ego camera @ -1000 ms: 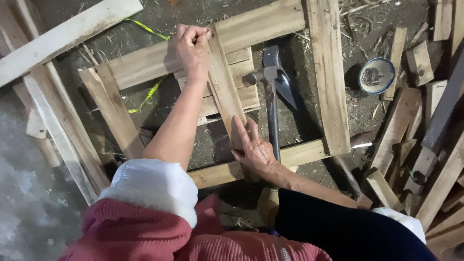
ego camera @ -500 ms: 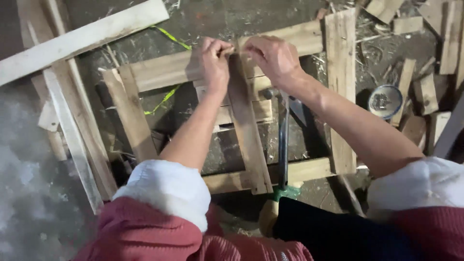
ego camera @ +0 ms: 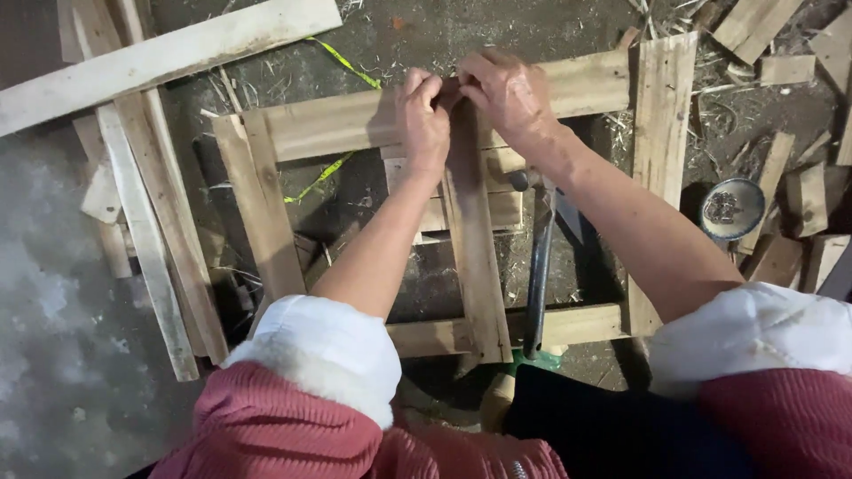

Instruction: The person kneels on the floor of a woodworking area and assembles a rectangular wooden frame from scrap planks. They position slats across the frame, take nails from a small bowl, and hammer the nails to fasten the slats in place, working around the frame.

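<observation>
At 12 o'clock | pale upright wooden slat (ego camera: pixel 475 257) is pinched at its top by left hand (ego camera: pixel 424 120) and right hand (ego camera: pixel 508 93) | round blue-rimmed tin of nails (ego camera: pixel 731 209) at 3 o'clock

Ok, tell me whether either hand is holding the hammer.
No: the hammer lies on the frame while the left hand and right hand meet atop the middle slat.

Rough woodworking spot, workshop floor or yard: dirty grey concrete ground (ego camera: pixel 53 355) strewn with straw and splinters, pale rough-sawn wooden slat frame (ego camera: pixel 355 124), scattered short timber offcuts (ego camera: pixel 799 186), dark metal hammer (ego camera: pixel 540 266), small round tin of nails (ego camera: pixel 731 209).
</observation>
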